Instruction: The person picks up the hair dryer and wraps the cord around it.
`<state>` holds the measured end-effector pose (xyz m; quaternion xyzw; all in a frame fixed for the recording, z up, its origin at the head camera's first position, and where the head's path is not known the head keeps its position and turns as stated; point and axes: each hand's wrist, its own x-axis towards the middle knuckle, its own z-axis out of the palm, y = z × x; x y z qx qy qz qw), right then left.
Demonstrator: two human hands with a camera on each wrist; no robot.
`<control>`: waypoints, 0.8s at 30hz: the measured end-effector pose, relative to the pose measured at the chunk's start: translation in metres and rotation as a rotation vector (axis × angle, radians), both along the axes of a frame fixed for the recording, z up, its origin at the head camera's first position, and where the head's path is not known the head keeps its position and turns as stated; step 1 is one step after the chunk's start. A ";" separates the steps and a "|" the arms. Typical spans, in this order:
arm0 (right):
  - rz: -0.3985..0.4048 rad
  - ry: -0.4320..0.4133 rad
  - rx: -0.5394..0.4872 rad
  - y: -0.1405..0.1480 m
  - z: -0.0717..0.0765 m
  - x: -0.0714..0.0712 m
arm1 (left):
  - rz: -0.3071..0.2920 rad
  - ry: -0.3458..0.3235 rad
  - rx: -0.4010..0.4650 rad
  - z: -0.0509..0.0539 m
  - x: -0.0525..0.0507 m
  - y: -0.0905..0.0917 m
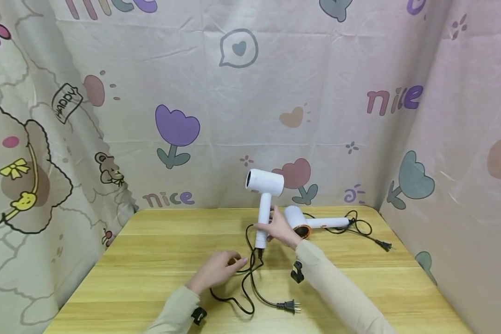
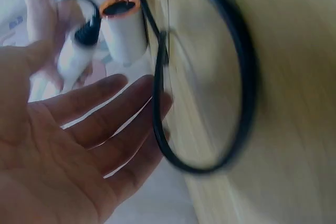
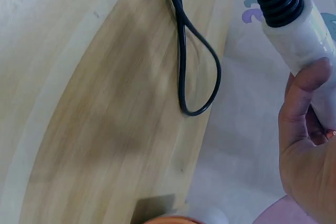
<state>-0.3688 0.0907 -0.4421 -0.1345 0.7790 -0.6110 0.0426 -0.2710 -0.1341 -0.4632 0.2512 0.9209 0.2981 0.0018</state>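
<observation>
My right hand grips the handle of a white hair dryer, holding it upright with its barrel on top, above the table. In the right wrist view, the thumb lies against the white handle near its ribbed black cord guard. A black power cord hangs from the handle down to the table and ends in a plug. Beside the cord is my left hand. The left wrist view shows that hand's palm with fingers extended, by a cord loop; whether they touch cannot be told.
A second white hair dryer with an orange-rimmed barrel lies on its side at the back right of the wooden table. Its black cord is bundled, with the plug toward the right edge. A printed curtain surrounds the table.
</observation>
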 end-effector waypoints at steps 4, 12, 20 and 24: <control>-0.026 -0.007 -0.073 -0.003 0.003 0.001 | 0.000 -0.037 0.042 0.001 0.000 0.017; -0.099 -0.004 -0.249 -0.003 0.000 0.001 | -0.095 -0.190 0.157 0.000 0.007 0.036; -0.061 -0.055 -0.395 0.000 0.012 0.000 | -0.178 -0.062 0.062 -0.006 0.010 0.038; -0.037 -0.068 -0.544 0.008 0.027 -0.008 | -0.159 -0.024 0.019 -0.012 0.008 0.030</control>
